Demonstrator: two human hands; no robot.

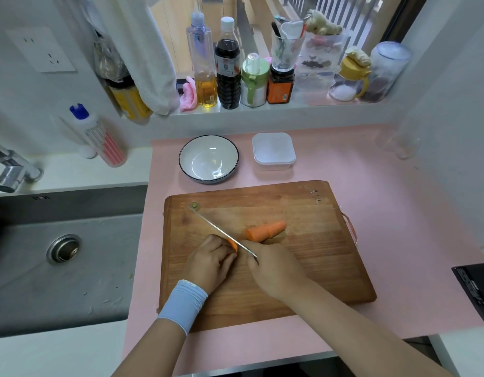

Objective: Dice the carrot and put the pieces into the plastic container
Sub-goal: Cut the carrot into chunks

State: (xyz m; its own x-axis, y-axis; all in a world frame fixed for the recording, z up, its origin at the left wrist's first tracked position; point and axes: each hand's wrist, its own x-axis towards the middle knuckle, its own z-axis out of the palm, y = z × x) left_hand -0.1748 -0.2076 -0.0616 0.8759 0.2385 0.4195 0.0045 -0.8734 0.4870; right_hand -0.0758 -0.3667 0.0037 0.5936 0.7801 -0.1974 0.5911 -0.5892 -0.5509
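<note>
Looking down from the head view, I have both hands close together at the near-left middle of the wooden cutting board [303, 268]. My left hand [208, 263] is curled over a small carrot piece [233, 244], fingertips pinning it to the wood, so only its orange end shows. My right hand [273, 270] is closed around the knife [222, 232]. The handle is hidden under the hand, and the blade runs diagonally from near-right to far-left, lying against the cut face of that piece.

What matters for the next cut is the larger carrot chunk [265, 231]. It lies free on the board just far and right of the hands, apart from the blade. Its long axis runs left to right, tilting slightly far at the right end, and it is nearer my right hand.

The plastic container [273, 152] stands open on the pink table [398, 240] beyond the board's far edge, right of a bowl [181, 159]. I judge no dice are in it yet.
</note>
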